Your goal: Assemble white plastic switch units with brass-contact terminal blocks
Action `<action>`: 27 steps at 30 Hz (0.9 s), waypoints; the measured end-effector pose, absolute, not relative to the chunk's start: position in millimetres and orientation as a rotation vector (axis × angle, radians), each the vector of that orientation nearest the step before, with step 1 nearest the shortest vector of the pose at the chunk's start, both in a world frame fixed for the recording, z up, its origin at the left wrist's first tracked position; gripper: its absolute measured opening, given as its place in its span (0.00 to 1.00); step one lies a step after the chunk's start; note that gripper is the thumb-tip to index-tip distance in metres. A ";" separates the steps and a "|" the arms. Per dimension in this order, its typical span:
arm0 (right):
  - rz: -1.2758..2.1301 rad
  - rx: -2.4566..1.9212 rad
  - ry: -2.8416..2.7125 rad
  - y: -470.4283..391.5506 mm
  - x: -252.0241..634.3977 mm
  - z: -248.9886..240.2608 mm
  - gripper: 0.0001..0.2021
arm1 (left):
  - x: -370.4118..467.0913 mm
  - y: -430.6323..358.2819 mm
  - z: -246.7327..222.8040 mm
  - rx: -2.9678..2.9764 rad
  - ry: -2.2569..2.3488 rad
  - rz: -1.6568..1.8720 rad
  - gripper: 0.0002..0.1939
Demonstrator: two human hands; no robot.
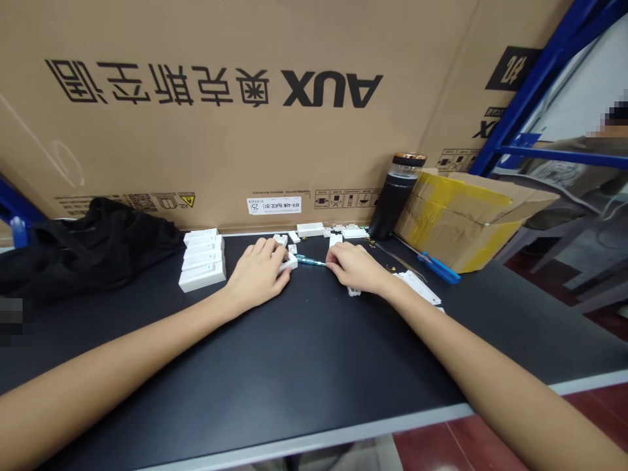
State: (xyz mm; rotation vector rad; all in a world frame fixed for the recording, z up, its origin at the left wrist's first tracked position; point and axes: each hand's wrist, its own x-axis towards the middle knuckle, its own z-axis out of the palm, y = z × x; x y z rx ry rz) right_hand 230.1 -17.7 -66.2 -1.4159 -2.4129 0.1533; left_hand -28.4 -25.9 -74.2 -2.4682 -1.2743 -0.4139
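Observation:
My left hand [259, 276] is closed around a small white plastic housing [291, 263], with its fingers covering most of the piece. A slim screwdriver with a translucent blue handle [308, 260] lies between my two hands. At its right end, the curled thumb and fingers of my right hand [354, 267] pinch the thin shaft. White plastic parts show just beyond that hand [335, 240] and below it [353, 292]; my palm hides what lies between them.
Stacked white housings [202, 265] stand left, beside black cloth [103, 245]. Along the back are more white parts [310, 229] and a black bottle [395, 199]. Right are a taped carton [461, 216], a blue-handled tool [439, 267] and white plates [419, 286]. A large carton [220, 150] walls the back.

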 end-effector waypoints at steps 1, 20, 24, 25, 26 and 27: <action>0.175 -1.410 -2.394 -17.5 230.9 -65.7 0.06 | -28.9 -26.3 -74.6 -2.475 -1.282 -0.433 0.15; 0.628 -1.021 -1.796 -25.6 228.1 -43.2 0.16 | -33.0 -23.7 -81.7 -2.669 -1.239 -0.715 0.13; 0.661 -0.946 -1.819 -35.2 218.1 -38.2 0.15 | -23.4 -37.1 -77.7 -2.737 -1.047 -0.805 0.18; 0.687 -0.913 -1.825 -38.0 215.0 -37.5 0.15 | -20.7 -40.6 -76.9 -2.767 -1.005 -0.805 0.18; 0.723 -0.875 -1.828 -40.8 211.5 -37.4 0.15 | -18.3 -43.7 -76.4 -2.793 -0.973 -0.795 0.17; 0.765 -0.838 -1.830 -43.5 207.9 -37.9 0.14 | -16.5 -45.9 -76.4 -2.812 -0.957 -0.779 0.16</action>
